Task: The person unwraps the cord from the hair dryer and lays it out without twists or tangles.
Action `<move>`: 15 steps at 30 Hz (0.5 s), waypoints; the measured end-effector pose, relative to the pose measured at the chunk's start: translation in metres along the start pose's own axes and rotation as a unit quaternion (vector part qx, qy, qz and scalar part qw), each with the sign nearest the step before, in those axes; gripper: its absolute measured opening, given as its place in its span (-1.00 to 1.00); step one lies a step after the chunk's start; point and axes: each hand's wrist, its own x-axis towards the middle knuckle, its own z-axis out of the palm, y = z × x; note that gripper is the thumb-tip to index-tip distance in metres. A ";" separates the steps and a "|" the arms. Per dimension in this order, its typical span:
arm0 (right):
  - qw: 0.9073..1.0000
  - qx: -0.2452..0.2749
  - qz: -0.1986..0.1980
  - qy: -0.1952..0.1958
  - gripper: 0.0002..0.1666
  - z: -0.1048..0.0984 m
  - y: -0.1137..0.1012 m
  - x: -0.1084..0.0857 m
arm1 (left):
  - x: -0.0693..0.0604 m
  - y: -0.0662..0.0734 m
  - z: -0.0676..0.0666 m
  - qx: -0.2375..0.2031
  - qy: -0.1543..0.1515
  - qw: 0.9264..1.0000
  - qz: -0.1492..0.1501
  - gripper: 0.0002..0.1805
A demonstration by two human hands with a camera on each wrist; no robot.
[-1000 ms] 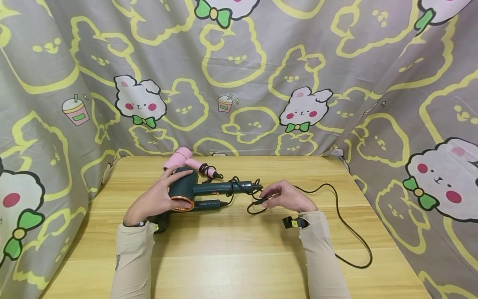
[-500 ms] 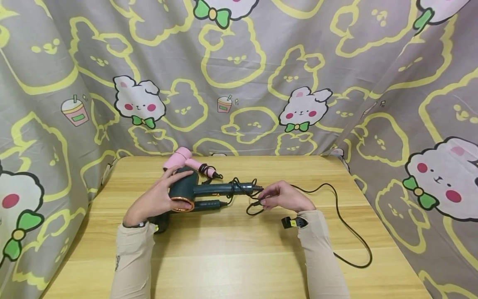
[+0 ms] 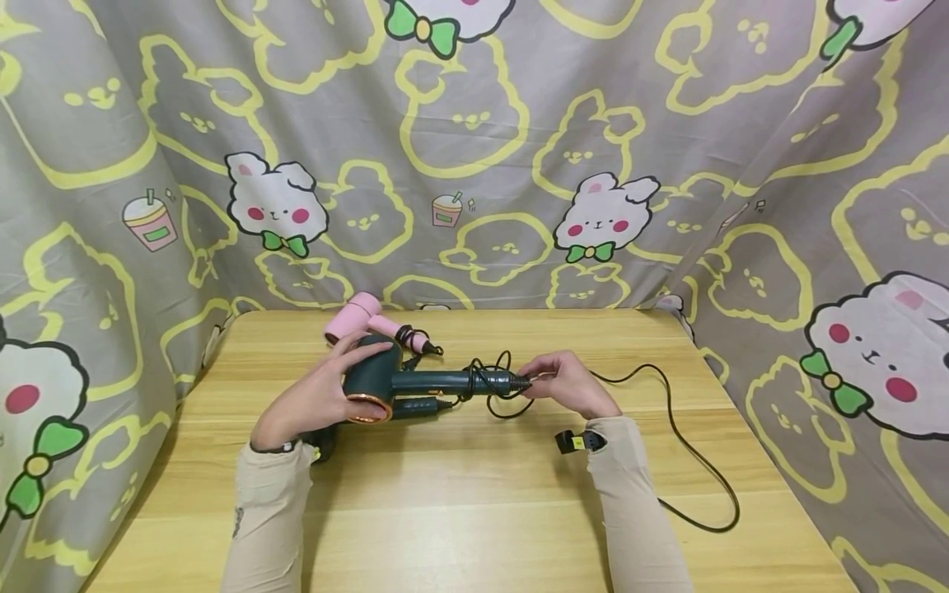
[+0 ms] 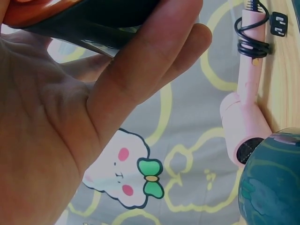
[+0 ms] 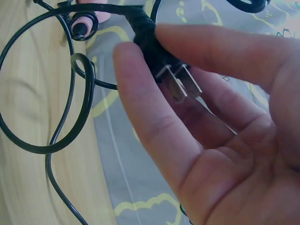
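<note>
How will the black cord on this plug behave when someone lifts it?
The black cord is probably flexible yet slightly springy: it curves in a rounded loop. It may snag, since loops of cord cross the dark handle.

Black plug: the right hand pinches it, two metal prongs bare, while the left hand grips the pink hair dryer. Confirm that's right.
One error: in the head view, the left hand grips a dark teal hair dryer, not the pink hair dryer. The right hand does pinch the black plug, two metal prongs bare.
</note>
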 end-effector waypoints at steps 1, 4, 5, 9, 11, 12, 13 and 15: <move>1.000 0.005 -0.003 0.007 -0.69 0.000 0.000 0.000 | 0.000 0.000 0.000 0.001 -0.001 1.000 0.001 0.06; 0.999 0.010 -0.014 0.027 -0.71 0.000 0.000 0.001 | 0.001 0.002 0.001 0.000 -0.002 1.000 0.001 0.06; 0.999 0.009 -0.016 0.035 -0.73 0.000 0.000 0.001 | 0.001 0.003 0.001 -0.001 -0.002 1.000 0.002 0.06; 0.998 0.007 -0.014 0.062 -0.71 0.001 -0.002 0.001 | 0.002 0.004 0.003 0.005 -0.004 1.000 0.011 0.07; 0.997 0.019 -0.015 0.074 -0.68 0.002 -0.004 0.002 | 0.003 0.005 0.004 0.006 -0.005 1.000 0.015 0.07; 0.996 0.025 -0.016 0.081 -0.67 0.003 -0.004 0.002 | 0.003 0.006 0.004 0.006 -0.006 1.000 0.015 0.07; 0.995 0.033 -0.019 0.087 -0.66 0.003 -0.005 0.002 | 0.003 0.006 0.004 0.007 -0.006 1.000 0.016 0.07; 0.994 0.048 -0.024 0.098 -0.66 0.004 -0.006 0.002 | 0.003 0.007 0.005 0.006 -0.008 1.000 0.013 0.08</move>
